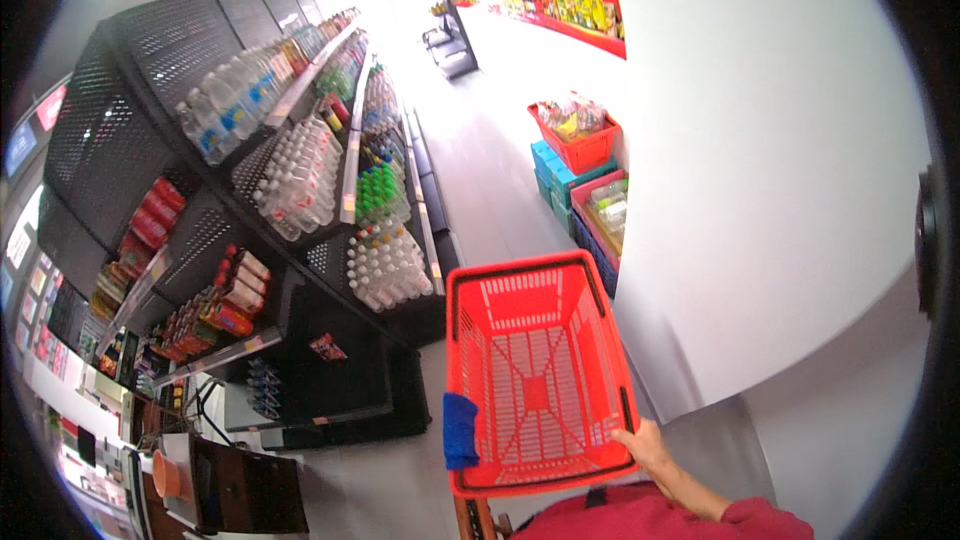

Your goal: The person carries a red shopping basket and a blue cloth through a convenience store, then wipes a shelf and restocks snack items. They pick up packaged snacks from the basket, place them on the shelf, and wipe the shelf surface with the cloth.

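An empty red plastic shopping basket (535,391) lies before me, its open top facing up. My right hand (645,445) grips the rim at its near right corner, with the thumb over the inner side. A blue cloth (460,431) hangs over the left rim. My left hand is out of view. Below the basket's near left corner, part of a brown wooden thing (475,517) shows; what it belongs to cannot be told.
Black shelving (300,262) with bottled drinks runs along the left. A white wall (735,165) bounds the right. Farther along the aisle, a red basket of packets (581,150) stands on teal crates (559,174). A brown wooden cabinet (255,491) is at lower left.
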A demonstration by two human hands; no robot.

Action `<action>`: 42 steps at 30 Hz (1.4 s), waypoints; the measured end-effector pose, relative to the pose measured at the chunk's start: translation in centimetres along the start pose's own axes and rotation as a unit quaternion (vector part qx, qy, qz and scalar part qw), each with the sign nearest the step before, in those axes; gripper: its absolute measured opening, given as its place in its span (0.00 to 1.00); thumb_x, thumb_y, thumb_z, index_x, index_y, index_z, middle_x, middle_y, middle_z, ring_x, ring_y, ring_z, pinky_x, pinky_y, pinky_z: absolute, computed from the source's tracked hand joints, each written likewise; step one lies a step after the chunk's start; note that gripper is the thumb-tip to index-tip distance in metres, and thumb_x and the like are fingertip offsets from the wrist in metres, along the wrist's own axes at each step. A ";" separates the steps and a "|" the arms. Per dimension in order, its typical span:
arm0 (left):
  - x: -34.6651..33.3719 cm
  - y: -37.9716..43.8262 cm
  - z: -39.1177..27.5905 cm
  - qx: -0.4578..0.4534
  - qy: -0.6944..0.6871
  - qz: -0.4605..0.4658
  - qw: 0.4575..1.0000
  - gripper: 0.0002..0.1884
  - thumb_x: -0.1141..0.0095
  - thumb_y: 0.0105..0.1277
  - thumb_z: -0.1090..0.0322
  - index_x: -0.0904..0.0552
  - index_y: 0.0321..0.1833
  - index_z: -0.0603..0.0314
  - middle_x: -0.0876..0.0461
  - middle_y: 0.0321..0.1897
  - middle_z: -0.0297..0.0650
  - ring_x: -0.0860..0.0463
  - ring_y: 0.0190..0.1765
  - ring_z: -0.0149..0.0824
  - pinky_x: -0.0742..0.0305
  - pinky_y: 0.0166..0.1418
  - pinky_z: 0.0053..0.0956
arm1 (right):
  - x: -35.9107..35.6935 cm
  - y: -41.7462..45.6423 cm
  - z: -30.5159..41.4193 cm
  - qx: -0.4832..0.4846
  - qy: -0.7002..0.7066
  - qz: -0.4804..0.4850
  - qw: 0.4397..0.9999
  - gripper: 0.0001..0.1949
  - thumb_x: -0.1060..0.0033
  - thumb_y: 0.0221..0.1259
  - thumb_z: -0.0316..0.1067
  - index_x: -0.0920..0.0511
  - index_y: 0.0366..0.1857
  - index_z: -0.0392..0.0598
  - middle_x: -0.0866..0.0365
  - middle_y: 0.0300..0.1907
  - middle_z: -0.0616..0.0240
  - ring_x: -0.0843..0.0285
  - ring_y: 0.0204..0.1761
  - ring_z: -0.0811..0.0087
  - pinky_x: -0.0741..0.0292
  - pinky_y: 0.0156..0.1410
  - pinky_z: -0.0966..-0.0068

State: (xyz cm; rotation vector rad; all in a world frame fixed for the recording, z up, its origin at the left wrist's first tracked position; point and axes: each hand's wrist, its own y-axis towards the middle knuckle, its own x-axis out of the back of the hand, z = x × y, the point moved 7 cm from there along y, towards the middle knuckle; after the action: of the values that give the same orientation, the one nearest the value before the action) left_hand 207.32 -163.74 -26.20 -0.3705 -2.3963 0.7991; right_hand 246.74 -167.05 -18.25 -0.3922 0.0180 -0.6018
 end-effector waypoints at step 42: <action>11.6 90.0 -55.5 -0.059 -0.065 -0.028 0.996 0.47 0.23 0.51 0.39 0.24 0.66 0.69 0.16 0.57 0.52 0.16 0.56 0.45 0.21 0.54 0.38 | -25.3 98.3 32.5 0.003 0.072 0.001 0.997 0.14 0.35 0.61 0.27 0.18 0.50 0.37 0.13 0.40 0.61 0.16 0.42 0.73 0.21 0.49 0.72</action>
State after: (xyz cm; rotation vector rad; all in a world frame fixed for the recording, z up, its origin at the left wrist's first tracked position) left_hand 238.50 -63.03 -40.62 -0.3041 -2.5715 0.6774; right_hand 283.88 -67.51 -26.46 -0.3416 0.1549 -0.6271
